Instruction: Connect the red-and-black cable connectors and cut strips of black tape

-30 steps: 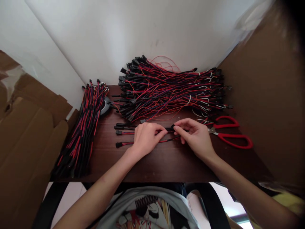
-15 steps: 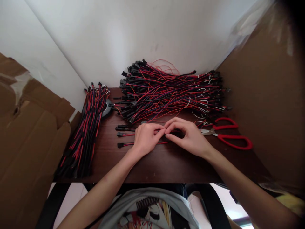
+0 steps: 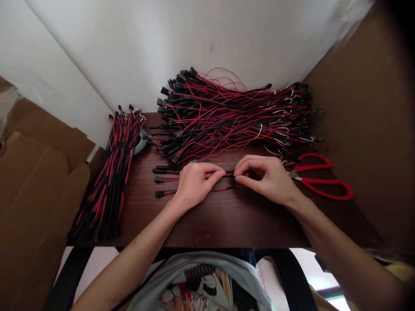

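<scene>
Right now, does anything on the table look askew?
Yes: the left wire bundle lies slanted, its far end over a round dark object. The cable pinched between left hand and right hand looks straight.

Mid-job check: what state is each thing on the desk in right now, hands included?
Thin black-and-red wire lead: stretched straight between both hands.
Left hand: pinching that lead, palm down.
Right hand: pinching the same lead.
Loose black-plugged leads: flat, side by side.
Large red-and-black wire heap: loose, tangled.
Long wire bundle: gathered, lying at left.
Red-handled scissors: lying flat, blades behind right hand.
</scene>
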`<state>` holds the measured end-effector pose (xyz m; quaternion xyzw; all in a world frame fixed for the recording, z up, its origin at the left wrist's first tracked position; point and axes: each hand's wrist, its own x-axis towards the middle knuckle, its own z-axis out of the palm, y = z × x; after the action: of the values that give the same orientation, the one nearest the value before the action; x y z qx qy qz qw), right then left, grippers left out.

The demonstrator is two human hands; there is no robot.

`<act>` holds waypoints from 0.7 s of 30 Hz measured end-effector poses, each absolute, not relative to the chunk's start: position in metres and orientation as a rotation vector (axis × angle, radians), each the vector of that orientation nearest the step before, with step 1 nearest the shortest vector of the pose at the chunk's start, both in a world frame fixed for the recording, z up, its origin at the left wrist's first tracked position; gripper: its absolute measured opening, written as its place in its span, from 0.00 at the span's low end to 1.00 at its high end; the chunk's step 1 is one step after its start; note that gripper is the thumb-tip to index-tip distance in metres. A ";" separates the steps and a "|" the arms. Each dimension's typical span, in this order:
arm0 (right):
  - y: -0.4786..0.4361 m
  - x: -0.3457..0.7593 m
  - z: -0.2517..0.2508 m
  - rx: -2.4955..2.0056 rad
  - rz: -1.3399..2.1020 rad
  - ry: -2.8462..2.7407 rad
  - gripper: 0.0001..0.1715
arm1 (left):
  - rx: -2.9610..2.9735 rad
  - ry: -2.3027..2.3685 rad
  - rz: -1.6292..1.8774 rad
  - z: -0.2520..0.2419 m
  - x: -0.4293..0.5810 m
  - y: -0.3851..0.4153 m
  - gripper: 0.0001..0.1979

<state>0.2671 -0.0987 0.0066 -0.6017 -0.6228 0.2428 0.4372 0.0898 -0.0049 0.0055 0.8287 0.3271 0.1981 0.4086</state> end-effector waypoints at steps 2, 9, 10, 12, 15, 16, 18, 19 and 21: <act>-0.099 0.268 0.008 -1.514 0.623 -1.518 0.05 | 2.065 0.822 0.500 0.005 0.090 -0.005 0.10; -0.097 0.267 0.008 -1.485 0.692 -1.415 0.04 | 2.096 0.781 0.533 0.006 0.088 -0.008 0.09; -0.097 0.268 0.008 -1.470 0.699 -1.405 0.04 | 2.105 0.777 0.526 0.007 0.088 -0.008 0.09; -0.097 0.268 0.007 -1.451 0.702 -1.403 0.04 | 2.122 0.777 0.507 0.008 0.087 -0.009 0.09; -0.098 0.269 0.008 -1.458 0.687 -1.435 0.04 | 2.155 0.795 0.478 0.009 0.087 -0.008 0.09; -0.098 0.269 0.009 -1.461 0.677 -1.439 0.04 | 2.171 0.805 0.472 0.009 0.088 -0.008 0.09; -0.098 0.271 0.012 -1.452 0.655 -1.408 0.05 | 2.200 0.829 0.467 0.010 0.089 -0.008 0.10; -0.098 0.272 0.013 -1.438 0.643 -1.366 0.06 | 2.210 0.839 0.466 0.010 0.089 -0.009 0.10; -0.098 0.274 0.016 -1.417 0.618 -1.238 0.07 | 2.219 0.845 0.467 0.010 0.090 -0.009 0.10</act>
<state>0.2738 -0.0977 0.0163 -0.5982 -0.5228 0.2608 0.5485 0.0895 -0.0087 0.0098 0.8579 0.3266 0.1807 0.3530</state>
